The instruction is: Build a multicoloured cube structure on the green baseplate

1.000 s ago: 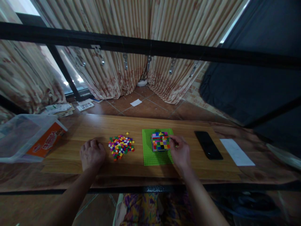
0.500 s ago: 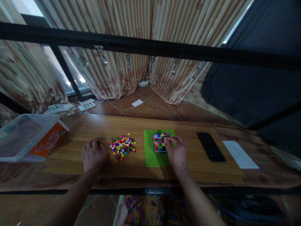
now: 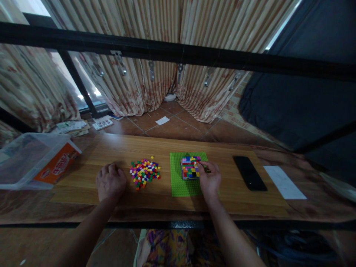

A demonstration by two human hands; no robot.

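Observation:
A green baseplate lies on the wooden board, and a block of stacked small coloured bricks stands on its far half. My right hand rests at the block's right side with its fingers curled and the fingertips touching the block; whether they pinch a brick is hidden. My left hand lies knuckles up on the board with its fingers bent under, just left of a pile of loose coloured bricks.
A clear plastic bin with an orange label stands at the left end. A black phone and a white sheet lie to the right. A black bar crosses overhead; curtains and a tiled floor lie beyond.
My right hand moved in over the block's right side, then drew back a little to its right edge. The left hand stayed where it was.

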